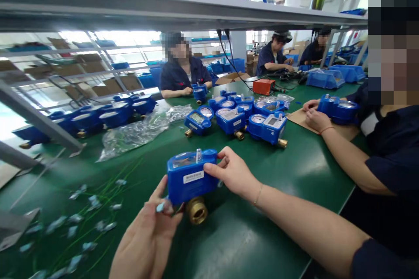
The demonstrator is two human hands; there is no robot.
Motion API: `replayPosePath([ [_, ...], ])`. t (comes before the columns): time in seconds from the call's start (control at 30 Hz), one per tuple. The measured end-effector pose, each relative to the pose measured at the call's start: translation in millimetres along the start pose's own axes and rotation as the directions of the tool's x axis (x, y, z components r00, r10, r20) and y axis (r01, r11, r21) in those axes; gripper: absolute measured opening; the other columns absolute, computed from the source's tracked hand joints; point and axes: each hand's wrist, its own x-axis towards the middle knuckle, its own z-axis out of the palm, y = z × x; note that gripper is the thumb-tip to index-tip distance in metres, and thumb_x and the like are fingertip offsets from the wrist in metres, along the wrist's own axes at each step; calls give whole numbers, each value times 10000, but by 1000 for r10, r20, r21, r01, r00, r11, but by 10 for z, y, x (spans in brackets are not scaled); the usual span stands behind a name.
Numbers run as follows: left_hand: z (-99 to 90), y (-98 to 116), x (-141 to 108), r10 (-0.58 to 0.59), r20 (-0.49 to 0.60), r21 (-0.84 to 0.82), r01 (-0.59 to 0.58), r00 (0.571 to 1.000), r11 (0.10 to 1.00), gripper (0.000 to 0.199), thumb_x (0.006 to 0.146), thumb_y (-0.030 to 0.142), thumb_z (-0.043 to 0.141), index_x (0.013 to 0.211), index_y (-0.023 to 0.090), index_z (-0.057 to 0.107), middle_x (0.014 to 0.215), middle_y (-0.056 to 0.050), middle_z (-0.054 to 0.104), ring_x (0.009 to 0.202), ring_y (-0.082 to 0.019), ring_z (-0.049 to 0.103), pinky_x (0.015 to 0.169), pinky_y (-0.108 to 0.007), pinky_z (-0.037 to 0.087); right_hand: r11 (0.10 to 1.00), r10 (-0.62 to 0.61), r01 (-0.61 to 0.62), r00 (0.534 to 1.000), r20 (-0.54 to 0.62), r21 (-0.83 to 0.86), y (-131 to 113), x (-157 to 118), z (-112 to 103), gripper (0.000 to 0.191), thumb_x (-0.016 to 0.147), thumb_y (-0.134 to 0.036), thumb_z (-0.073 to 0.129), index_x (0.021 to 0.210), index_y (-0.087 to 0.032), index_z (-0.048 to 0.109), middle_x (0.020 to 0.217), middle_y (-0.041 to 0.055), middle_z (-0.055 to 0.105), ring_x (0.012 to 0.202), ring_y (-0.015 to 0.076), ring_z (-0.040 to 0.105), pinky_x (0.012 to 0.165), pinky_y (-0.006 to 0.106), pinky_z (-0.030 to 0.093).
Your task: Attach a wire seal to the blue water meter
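Head view: blue meters (233,117) behind held meter (191,176).

A cluster of blue water meters (235,115) with brass fittings stands at about one o'clock on the green table (294,170). At eleven o'clock crumpled clear plastic bags (140,130) lie beside a row of blue meters (108,115) running off toward ten o'clock. Small pale blue tags on green wires (81,218) are scattered at eight o'clock. An orange box (263,86) sits at one o'clock, farther back, with black cables (229,59) hanging above it. At three o'clock a co-worker's hand (316,118) rests on brown cardboard (299,117) next to another blue meter (338,109). Blue bins (327,78) stand at two o'clock. A person in a dark uniform (180,76) sits at twelve o'clock.
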Motion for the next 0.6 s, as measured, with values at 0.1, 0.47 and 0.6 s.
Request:
replayPosePath([
  [0.1, -40, 211, -1, -34, 15, -80, 35, 999, 996, 267, 841, 418, 563, 826, 172, 667, 1289, -70, 544, 1231, -359, 429, 981, -553, 426, 985, -24, 25, 1000, 9, -171, -323, 103, 53, 419, 724, -612, 607, 856, -223, 523, 618, -40, 551, 592, 126, 529, 525, 212, 357],
  [0.47, -119, 284, 2, -56, 7, -179, 56, 998, 982, 353, 904, 435, 448, 1106, 199, 618, 1369, -70, 465, 1251, -334, 410, 995, -532, 422, 962, -42, 67, 994, 98, -266, -453, 289, 122, 417, 765, -605, 558, 871, -201, 545, 635, -13, 575, 560, 126, 539, 501, 220, 334],
  [0.6, -123, 253, 19, -78, -16, -183, 74, 997, 980, 390, 910, 446, 428, 1199, 225, 570, 1375, -64, 460, 1254, -328, 408, 990, -521, 432, 964, -30, 58, 993, 111, -258, -454, 297, 87, 408, 764, -585, 572, 866, -191, 552, 626, -11, 577, 570, 128, 546, 508, 223, 342],
])
